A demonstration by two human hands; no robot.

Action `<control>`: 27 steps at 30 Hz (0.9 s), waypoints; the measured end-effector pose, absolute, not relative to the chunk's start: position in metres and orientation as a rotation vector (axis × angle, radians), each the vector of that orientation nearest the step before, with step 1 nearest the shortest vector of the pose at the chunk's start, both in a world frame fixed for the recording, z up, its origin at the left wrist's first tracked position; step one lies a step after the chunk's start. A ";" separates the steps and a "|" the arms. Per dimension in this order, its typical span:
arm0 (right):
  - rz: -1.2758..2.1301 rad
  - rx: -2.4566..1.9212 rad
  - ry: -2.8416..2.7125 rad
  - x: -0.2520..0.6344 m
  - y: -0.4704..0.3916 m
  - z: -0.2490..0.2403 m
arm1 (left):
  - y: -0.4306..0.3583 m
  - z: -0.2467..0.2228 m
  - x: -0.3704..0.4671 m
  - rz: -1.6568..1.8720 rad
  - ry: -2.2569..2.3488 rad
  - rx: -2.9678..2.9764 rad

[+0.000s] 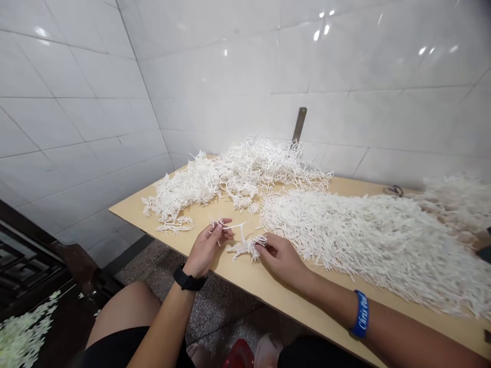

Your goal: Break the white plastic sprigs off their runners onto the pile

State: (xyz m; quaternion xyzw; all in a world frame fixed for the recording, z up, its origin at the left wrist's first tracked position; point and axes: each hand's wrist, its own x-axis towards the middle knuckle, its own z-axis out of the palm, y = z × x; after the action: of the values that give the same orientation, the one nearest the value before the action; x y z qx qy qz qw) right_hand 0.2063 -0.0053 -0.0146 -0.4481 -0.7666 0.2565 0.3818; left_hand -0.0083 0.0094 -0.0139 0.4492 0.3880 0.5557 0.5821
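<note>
White branching plastic pieces [242,247] hang and rest between my two hands, just over the table's front edge. My left hand [209,243], with a black watch at its wrist, pinches a thin white strand at its end. My right hand [278,255] has its fingers closed on the frilly white cluster at the right end. A blue wristband [360,313] is on the right forearm. Behind the hands lies a tangled heap of white branched pieces [261,166]. A flatter, denser pile of white pieces [356,235] spreads to the right.
The light wooden table [138,207] stands against tiled walls. A metal strip [299,125] stands upright behind the heap. At the lower left, pale green-white pieces [26,332] lie on a dark surface. More white pieces [460,199] are at the far right, beside a partly visible hand.
</note>
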 end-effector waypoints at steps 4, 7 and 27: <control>0.708 -0.982 -1.917 0.211 -0.007 -0.014 | 0.007 -0.009 -0.011 1.144 0.836 1.248; 0.818 -0.935 -1.843 0.213 -0.009 -0.012 | 0.003 -0.004 -0.011 0.972 0.711 1.425; 0.815 -0.910 -2.115 0.211 -0.010 -0.012 | -0.011 -0.001 0.005 0.990 0.945 1.504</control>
State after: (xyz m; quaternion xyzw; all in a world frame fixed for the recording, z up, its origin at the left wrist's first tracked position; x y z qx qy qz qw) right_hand 0.2115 -0.0096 -0.0124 -0.3500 -0.8137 0.3133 0.3424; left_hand 0.0050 -0.0107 -0.0015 0.6290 0.3952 0.4141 0.5260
